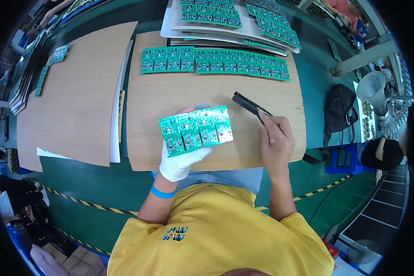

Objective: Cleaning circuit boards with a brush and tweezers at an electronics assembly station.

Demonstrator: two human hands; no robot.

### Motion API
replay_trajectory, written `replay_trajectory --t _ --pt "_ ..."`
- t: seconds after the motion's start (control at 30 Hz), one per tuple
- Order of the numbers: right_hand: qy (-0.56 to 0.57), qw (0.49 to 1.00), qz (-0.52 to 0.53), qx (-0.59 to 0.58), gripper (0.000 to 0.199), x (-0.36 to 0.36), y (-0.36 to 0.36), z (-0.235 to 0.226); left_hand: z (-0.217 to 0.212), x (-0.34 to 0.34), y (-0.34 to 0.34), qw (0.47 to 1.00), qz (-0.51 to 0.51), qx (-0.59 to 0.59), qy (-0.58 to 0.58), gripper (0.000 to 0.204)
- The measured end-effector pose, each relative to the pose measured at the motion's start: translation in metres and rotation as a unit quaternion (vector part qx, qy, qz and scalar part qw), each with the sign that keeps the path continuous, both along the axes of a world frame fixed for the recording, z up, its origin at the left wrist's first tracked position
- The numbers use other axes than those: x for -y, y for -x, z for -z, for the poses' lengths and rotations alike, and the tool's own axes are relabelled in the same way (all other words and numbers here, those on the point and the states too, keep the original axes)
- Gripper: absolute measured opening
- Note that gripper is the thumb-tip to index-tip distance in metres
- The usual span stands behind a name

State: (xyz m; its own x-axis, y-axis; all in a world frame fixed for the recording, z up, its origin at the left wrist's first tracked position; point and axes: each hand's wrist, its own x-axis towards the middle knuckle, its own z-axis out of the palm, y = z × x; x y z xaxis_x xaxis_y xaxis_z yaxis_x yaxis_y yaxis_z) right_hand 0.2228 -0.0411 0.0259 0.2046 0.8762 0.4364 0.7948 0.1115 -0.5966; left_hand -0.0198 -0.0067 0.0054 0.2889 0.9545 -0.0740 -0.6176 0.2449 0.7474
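Observation:
My left hand (175,164), in a white glove with a blue band at the wrist, is closed on a green circuit board panel (195,130) made up of several joined boards. The panel is held tilted above the cardboard, component side up. In my bare right hand (277,139) is a black brush (250,105), its bristles pointing up and away, to the right of the panel and apart from it. Beyond both hands, a row of green circuit board panels (221,61) lies along the cardboard's far part.
Brown cardboard (207,92) covers the bench before me, with small crumbs on it. Behind, stacked white sheets (170,25) carry more boards. Another cardboard sheet (85,92) lies at left. A black bag (340,108) sits at right, near a metal post (363,60). Other people work nearby.

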Motion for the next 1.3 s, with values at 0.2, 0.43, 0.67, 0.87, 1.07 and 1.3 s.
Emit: replay_trajectory --t 0.2,0.43,0.67,0.87,1.07,1.3 --pt "-0.009 0.991 -0.134 0.025 0.063 -0.012 0.011 -0.01 0.006 0.003 0.003 0.999 0.003 0.011 -0.04 0.102" --pt "0.016 0.947 -0.292 -0.134 0.09 -0.027 0.03 -0.002 0.014 0.001 0.007 0.999 0.02 0.01 -0.039 0.102" --pt "0.009 0.932 -0.3 -0.205 0.088 -0.029 0.031 0.022 0.008 -0.004 0.002 0.999 0.032 0.025 -0.036 0.099" --pt "0.047 0.878 -0.209 -0.428 0.038 -0.016 0.037 0.034 0.022 -0.007 0.006 0.994 0.064 0.09 -0.011 0.075" --pt "0.112 0.837 -0.144 -0.516 0.024 -0.021 0.039 0.021 0.017 -0.01 0.003 0.992 0.083 0.094 0.027 0.055" --pt "0.114 0.836 -0.133 -0.521 0.025 -0.021 0.035 0.019 0.015 -0.009 -0.002 0.991 0.078 0.1 0.031 0.054"
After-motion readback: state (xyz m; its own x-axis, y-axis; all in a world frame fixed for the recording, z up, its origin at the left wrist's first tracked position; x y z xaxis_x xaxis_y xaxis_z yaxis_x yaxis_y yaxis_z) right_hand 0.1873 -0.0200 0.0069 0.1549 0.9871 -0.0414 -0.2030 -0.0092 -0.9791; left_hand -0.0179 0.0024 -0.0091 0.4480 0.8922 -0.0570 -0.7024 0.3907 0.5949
